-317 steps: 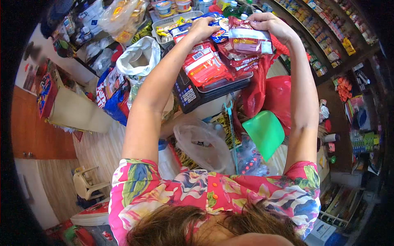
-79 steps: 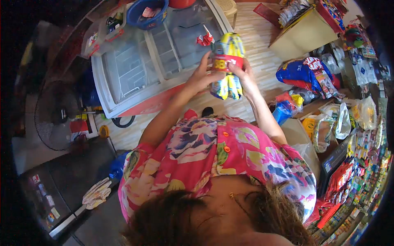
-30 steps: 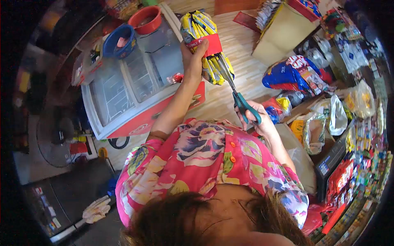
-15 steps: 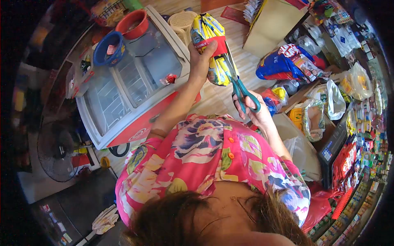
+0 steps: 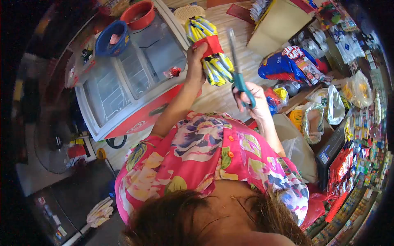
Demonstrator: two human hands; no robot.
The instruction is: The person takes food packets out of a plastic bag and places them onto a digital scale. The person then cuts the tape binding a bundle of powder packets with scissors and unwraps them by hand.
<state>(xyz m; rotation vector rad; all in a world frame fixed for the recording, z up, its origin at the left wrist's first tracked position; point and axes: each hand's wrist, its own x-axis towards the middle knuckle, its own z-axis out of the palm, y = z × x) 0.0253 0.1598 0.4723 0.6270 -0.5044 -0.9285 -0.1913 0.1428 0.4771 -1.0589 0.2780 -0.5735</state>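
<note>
My left hand (image 5: 198, 59) is closed around a bundle of yellow sachets (image 5: 219, 69), with its thumb over the red band (image 5: 212, 45) that wraps the middle. The sachets fan out above and below the band. In my right hand (image 5: 255, 98) is a pair of scissors (image 5: 239, 78) with teal handles, my fingers around the loops. Its blades point away from me, just right of the bundle and apart from the band. They look close together, slightly blurred.
To the left stands a glass-topped chest freezer (image 5: 135, 98) bearing a blue basin (image 5: 110, 41) and a red basin (image 5: 143, 20). At right are a large blue pack (image 5: 279, 64), a cardboard box (image 5: 279, 26), plastic bags (image 5: 312, 123) and shelves of small goods (image 5: 365, 164).
The scissors have drawn away from the red band to the right, and their blades have turned more upright. The bundle has tilted and rotated slightly in my left hand.
</note>
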